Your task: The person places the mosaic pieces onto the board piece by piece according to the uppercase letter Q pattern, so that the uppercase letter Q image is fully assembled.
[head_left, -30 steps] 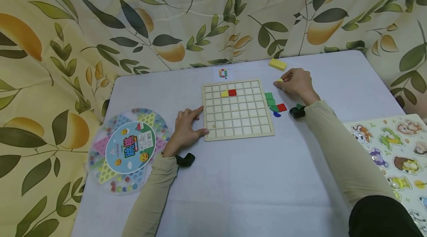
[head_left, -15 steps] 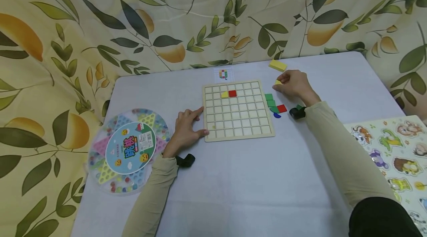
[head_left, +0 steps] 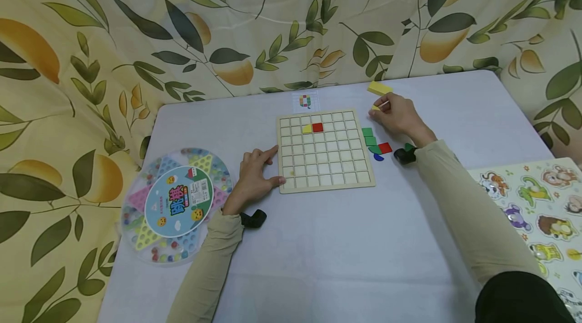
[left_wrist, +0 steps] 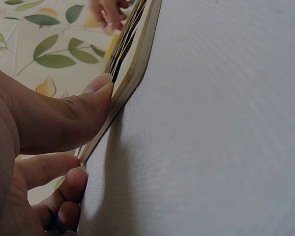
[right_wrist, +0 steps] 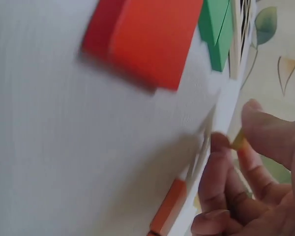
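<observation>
Small yellow piece (head_left: 375,108) just off the far right corner of the gridded board (head_left: 327,189), pinched in the right hand (head_left: 401,116). Left hand (head_left: 253,176) half-open, thumb and forefinger against the board's left edge; steadying it, I'd say. Green tiles (head_left: 370,140) close right, presumably for reach. Patterned card (head_left: 305,101) beyond.

The left hand (left_wrist: 44,123) rests its thumb and 1 fingertip against the edge of a wooden board (left_wrist: 135,69) on white cloth (left_wrist: 221,123); beyond, the right hand (left_wrist: 107,12) shows before a leafy backdrop (left_wrist: 19,42).
</observation>
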A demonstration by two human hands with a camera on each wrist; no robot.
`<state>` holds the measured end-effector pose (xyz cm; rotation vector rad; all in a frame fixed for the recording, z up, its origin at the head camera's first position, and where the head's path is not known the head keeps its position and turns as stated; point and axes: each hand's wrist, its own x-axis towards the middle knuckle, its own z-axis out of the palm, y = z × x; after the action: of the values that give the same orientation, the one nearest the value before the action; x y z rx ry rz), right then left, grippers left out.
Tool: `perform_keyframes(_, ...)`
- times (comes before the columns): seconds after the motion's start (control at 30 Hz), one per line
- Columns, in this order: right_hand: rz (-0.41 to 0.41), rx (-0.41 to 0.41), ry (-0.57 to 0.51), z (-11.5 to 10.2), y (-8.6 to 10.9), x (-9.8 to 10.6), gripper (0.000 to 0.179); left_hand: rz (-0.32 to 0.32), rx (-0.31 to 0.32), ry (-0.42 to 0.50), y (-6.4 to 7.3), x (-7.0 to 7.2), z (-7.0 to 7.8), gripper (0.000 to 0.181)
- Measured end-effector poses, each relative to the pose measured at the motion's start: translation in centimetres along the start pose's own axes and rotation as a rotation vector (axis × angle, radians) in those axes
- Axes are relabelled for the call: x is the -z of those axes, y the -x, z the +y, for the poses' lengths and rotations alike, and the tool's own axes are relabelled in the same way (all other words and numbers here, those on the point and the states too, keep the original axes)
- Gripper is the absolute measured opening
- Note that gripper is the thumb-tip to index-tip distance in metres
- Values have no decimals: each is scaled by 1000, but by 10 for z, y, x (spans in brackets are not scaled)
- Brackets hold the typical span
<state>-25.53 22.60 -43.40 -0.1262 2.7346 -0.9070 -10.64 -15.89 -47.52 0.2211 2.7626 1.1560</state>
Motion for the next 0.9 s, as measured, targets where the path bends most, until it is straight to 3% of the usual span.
perform_keyframes(0.47,50,133,-137,-21,0,-19,36,0,-17,-6,0,1,1,89)
perform_keyframes(0.9,-11,207,-129,-37,-10,-36,34,-2,-12,-9,0,1,0,89)
